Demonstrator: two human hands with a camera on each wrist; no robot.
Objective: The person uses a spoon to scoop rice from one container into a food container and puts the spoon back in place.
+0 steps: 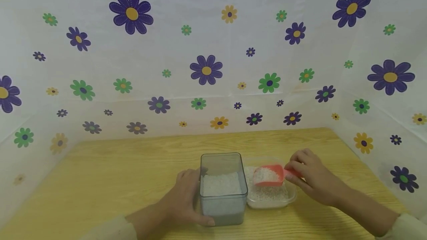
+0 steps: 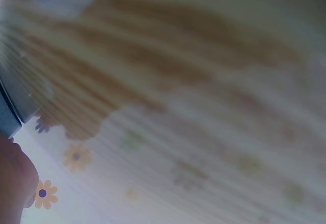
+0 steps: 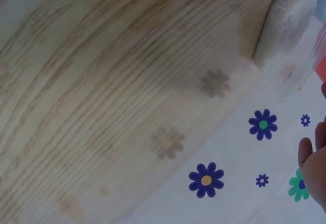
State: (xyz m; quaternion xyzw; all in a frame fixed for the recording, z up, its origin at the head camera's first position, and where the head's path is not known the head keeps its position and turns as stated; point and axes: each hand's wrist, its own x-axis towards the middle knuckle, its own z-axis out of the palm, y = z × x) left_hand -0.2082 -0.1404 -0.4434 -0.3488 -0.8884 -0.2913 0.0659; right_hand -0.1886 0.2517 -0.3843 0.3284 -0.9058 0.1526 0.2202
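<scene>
My left hand [image 1: 186, 195] grips the left side of a tall, clear grey bin [image 1: 223, 210], its thumb across the lower front. White rice [image 1: 221, 184] lies inside the bin. On the right, my right hand [image 1: 313, 177] pinches the handle of a pink scoop [image 1: 281, 175] heaped with rice. The scoop is over a low clear tub [image 1: 270, 205] that also holds rice and stands against the bin's right side. In the left wrist view, part of the left hand [image 2: 15, 183] shows beside the bin's corner. Fingers of the right hand [image 3: 316, 168] appear at the right wrist view's edge.
A wood-grain table [image 1: 116, 173] lies under both containers. White cloth [image 1: 173, 47] printed with purple, green and yellow flowers rises behind the table and along both sides.
</scene>
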